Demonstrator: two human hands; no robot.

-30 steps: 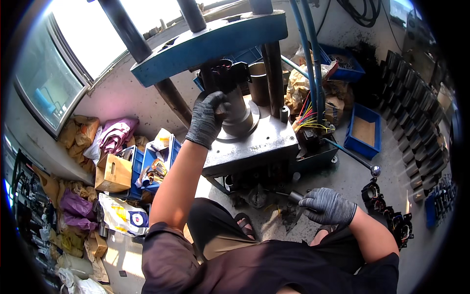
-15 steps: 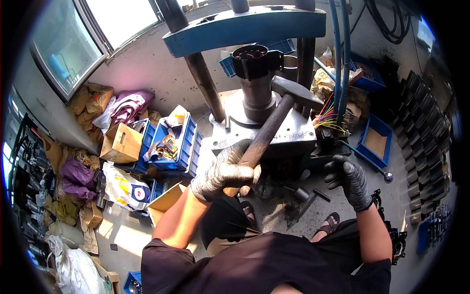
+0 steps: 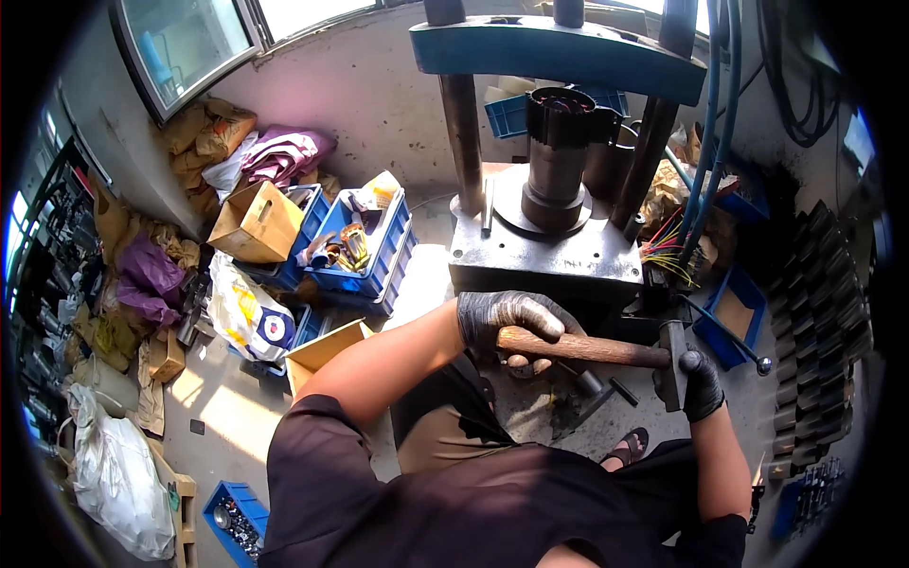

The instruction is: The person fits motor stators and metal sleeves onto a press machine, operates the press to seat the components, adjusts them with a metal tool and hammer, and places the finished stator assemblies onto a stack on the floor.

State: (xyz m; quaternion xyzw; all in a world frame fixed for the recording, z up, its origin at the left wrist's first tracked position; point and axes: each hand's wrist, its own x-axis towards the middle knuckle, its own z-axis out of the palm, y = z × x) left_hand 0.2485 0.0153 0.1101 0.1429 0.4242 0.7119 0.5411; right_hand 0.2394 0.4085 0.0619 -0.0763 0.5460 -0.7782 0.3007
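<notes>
- Holding a wooden-handled hammer (image 3: 606,350) between both gloved hands, roughly level, in front of the press bed's front edge, head toward the right.
- Left hand (image 3: 511,319): closed around the handle near its free end, thumb over the top, fingers underneath.
- Right hand (image 3: 703,386): wrapped about the steel hammer head (image 3: 674,367); some fingers hidden behind it.
- Press bed (image 3: 530,254): cylindrical fixture (image 3: 556,175) upright, back from the front edge; black ribbed housing (image 3: 557,115) on top.
- Thin steel pin (image 3: 488,206) upright near the bed's left edge. Blue crossbeam (image 3: 559,55) above, between dark posts.
- Coloured wires (image 3: 670,251) beside the bed's right front corner.
- Floor, beyond the bed's left edge: stacked blue crates (image 3: 383,260) and a cardboard box (image 3: 254,222).
- Floor, below the hammer: T-shaped metal tool (image 3: 624,393).
- Room, far right: dark cylinders in rows (image 3: 824,322). Room, upper left: window (image 3: 185,47).
</notes>
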